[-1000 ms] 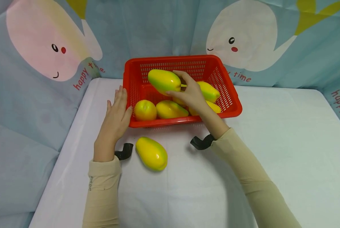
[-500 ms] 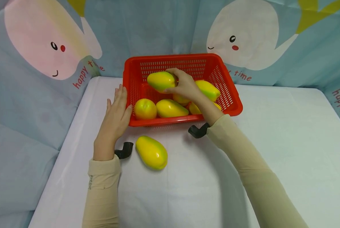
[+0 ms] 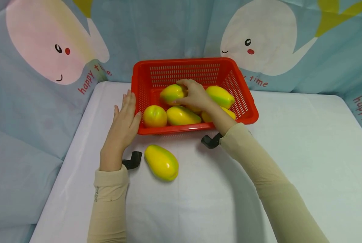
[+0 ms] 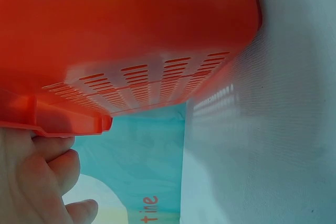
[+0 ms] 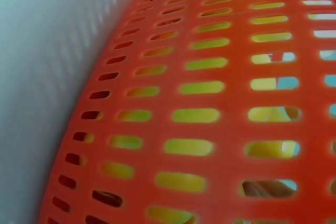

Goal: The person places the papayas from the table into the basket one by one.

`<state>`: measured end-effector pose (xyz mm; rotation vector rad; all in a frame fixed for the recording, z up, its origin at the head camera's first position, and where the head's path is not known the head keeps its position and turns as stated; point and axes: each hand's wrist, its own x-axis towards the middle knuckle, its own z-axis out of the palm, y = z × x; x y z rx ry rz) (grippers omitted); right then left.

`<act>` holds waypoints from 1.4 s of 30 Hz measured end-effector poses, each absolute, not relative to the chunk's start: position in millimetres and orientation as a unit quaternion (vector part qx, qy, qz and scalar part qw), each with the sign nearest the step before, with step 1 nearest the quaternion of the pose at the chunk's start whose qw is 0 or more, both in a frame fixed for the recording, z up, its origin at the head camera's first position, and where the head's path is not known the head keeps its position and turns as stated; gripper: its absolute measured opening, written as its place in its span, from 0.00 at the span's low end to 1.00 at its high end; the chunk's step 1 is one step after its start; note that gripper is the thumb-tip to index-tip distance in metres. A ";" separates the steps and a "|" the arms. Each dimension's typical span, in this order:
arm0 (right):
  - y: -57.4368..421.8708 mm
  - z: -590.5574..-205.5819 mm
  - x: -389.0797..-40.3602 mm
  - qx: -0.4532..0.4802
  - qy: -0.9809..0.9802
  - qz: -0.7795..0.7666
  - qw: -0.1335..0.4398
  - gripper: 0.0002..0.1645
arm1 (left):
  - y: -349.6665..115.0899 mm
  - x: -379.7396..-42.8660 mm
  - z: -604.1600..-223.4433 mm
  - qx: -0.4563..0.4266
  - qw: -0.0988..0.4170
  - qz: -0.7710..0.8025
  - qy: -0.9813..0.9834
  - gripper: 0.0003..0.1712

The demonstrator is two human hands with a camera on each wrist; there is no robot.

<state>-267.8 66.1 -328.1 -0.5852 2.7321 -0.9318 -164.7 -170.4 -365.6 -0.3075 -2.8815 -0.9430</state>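
Note:
In the head view, my right hand reaches into the red plastic basket and grips a yellow-green papaya by its right end. The papaya sits low, behind the other fruit; whether it touches the bottom is hard to tell. My left hand lies along the basket's left side with straight fingers, touching the rim. The left wrist view catches its fingers under the rim. A second papaya lies on the table before the basket. Through the slots, the right wrist view shows yellow-green fruit.
Inside the basket are a round peach-like fruit, a yellow fruit and more yellow-green fruit at the right. Black wrist-camera parts show near both wrists. A printed curtain hangs behind the white table.
My right hand has lowered the papaya deeper into the basket, moving slightly left, then down. My left hand stays at the basket's side.

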 end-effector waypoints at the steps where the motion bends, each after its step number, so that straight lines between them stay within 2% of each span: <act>1: 66.6 -328.2 -267.8 -0.199 0.922 -0.319 0.098 0.41 | -170.3 -164.8 -365.7 -0.101 0.047 -0.309 -0.945 0.36; 8: 69.8 -328.3 -268.1 -0.200 0.909 -0.349 0.111 0.30 | -169.7 -164.7 -364.7 -0.098 0.045 -0.306 -0.946 0.36; 17: 73.2 -326.6 -257.6 -0.204 0.882 -0.414 0.095 0.29 | -169.4 -164.7 -365.7 -0.094 0.043 -0.306 -0.947 0.36; 29: 91.5 -326.1 -216.5 -0.254 0.804 -0.534 0.068 0.28 | -170.0 -164.2 -365.5 -0.094 0.047 -0.307 -0.946 0.36; 42: 107.5 -327.5 -180.0 -0.275 0.790 -0.543 0.072 0.29 | -169.2 -164.5 -365.4 -0.093 0.046 -0.308 -0.946 0.36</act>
